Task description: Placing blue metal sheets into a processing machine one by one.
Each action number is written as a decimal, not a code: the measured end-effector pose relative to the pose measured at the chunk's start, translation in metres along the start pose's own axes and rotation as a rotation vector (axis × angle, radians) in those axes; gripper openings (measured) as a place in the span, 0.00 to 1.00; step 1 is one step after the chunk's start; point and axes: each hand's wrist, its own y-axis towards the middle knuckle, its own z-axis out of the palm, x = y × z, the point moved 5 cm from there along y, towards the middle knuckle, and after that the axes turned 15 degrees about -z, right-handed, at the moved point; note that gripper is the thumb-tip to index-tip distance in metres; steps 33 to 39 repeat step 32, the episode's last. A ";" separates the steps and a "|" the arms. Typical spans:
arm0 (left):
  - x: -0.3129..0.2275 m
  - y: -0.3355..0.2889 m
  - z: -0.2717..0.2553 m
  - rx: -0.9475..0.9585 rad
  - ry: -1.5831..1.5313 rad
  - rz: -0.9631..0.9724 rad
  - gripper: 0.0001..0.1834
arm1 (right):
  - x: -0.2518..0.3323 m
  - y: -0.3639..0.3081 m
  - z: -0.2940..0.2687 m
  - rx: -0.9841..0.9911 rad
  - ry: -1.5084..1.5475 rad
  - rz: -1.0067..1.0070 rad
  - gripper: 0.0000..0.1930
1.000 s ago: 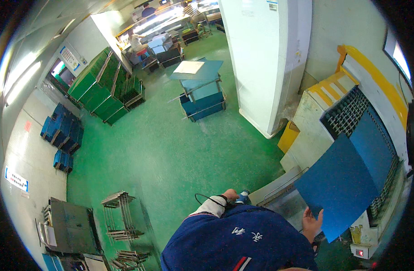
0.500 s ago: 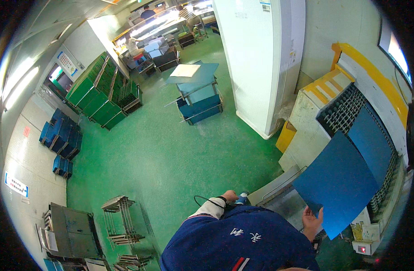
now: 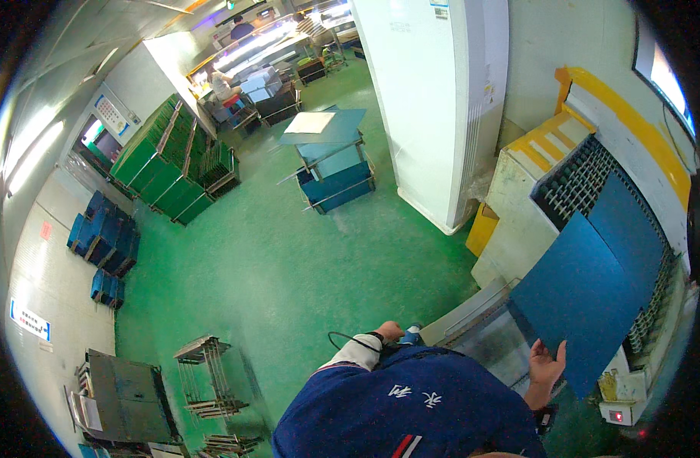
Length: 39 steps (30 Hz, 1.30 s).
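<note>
My right hand (image 3: 545, 368) is at the lower edge of a large blue sheet (image 3: 579, 282), palm up with thumb and fingers apart. Its fingertips overlap the sheet's edge, without a grip closing round it. The sheet lies tilted against the conveyor of dark rollers (image 3: 575, 183), partly over a second blue sheet (image 3: 628, 237). By my waist, my left hand (image 3: 390, 331) is curled closed, and nothing shows in it. Close beside it is a small blue-and-white thing (image 3: 414, 333), perhaps a shoe.
A grey metal tray (image 3: 502, 336) adjoins the conveyor. Ahead, a rack of blue sheets (image 3: 338, 187) stands near a tall white cabinet (image 3: 434, 114). Green racks (image 3: 163, 168), blue stacks (image 3: 105, 233) and a metal frame (image 3: 205, 378) are to the left. People work at a far lit bench.
The blue sheet has moved right, farther onto the conveyor. My right hand has followed it rightward, and its fingers have come off their hold on the edge. My left hand stays put.
</note>
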 end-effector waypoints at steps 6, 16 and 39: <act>-0.001 0.002 0.001 0.024 0.019 0.062 0.15 | -0.001 0.001 -0.002 -0.040 -0.013 -0.004 0.14; -0.002 -0.003 0.001 0.029 0.029 0.038 0.16 | -0.002 0.010 -0.013 -0.041 -0.023 -0.018 0.16; 0.001 -0.004 -0.001 0.017 -0.036 0.049 0.18 | 0.000 0.009 -0.008 -0.054 -0.043 -0.014 0.15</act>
